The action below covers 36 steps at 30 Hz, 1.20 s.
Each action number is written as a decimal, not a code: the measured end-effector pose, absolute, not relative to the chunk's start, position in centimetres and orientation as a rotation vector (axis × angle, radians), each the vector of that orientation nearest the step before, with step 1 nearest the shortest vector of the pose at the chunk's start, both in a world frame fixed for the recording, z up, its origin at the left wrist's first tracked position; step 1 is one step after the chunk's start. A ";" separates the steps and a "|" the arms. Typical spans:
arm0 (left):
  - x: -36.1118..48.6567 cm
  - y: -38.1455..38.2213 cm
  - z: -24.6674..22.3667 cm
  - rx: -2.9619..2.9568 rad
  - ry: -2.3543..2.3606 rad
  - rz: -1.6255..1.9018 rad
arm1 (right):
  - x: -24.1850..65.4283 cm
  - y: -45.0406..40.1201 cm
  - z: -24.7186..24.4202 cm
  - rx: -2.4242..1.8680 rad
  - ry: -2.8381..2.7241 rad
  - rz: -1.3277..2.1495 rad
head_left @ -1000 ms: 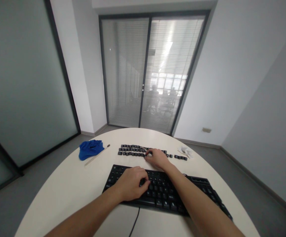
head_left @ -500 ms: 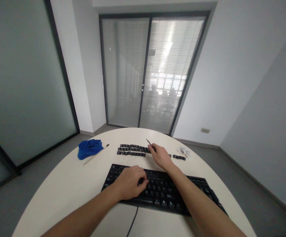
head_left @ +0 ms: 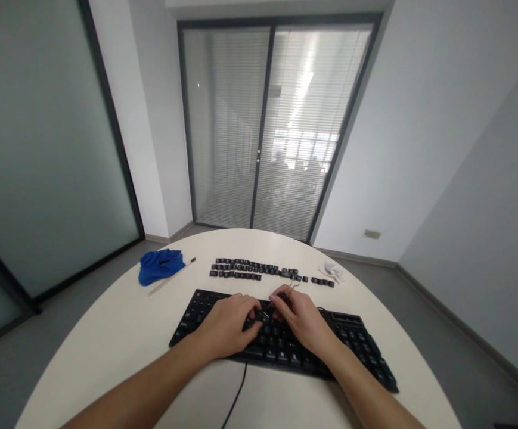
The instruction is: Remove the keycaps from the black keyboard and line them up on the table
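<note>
A black keyboard (head_left: 281, 353) lies across the near part of the round table. My left hand (head_left: 229, 323) rests over its left half, thumb and forefinger curled towards each other with a small gap; what they hold, if anything, is too small to name. My right hand (head_left: 298, 313) is above the keyboard's upper middle, its fingers closed round a thin pointed tool (head_left: 271, 306) whose tip is directed at the keys near my left fingertips. Beyond the keyboard, loose black keycaps (head_left: 245, 268) sit in rows.
The cream table (head_left: 120, 345) bears a crumpled blue cloth (head_left: 161, 266) and a thin stick with a dark tip (head_left: 172, 277) at the left. White crumpled tissue (head_left: 331, 271) lies at the right. A black cable (head_left: 236, 397) runs from the keyboard towards me.
My right hand has come back from the keycap rows to the keyboard, close to my left hand, still with the thin tool. The keyboard has shifted slightly to the left.
</note>
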<state>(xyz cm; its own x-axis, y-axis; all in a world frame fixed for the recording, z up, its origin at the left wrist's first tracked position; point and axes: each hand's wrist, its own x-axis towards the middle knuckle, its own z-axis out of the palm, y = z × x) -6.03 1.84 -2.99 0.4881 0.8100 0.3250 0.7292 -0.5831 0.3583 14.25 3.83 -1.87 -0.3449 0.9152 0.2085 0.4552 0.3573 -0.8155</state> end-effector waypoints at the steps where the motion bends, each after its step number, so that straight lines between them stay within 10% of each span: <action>1: -6.0 1.8 -3.1 2.545 1.333 0.703 | 14.3 3.8 -1.8 -1.181 -1.965 0.851; 18: -5.9 2.2 -3.2 2.572 1.371 0.628 | 13.5 2.8 -1.3 -1.149 -2.185 0.610; 36: -5.0 2.0 -3.5 2.437 1.431 0.748 | 13.8 4.8 -3.7 -1.106 -1.697 1.121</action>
<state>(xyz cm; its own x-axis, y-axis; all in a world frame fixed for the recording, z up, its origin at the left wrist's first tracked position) -4.99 1.97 -3.53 0.3967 0.8619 0.3157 0.7512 -0.5025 0.4280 13.76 4.81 -3.70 -0.2945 0.9436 0.1514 0.2310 0.2240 -0.9468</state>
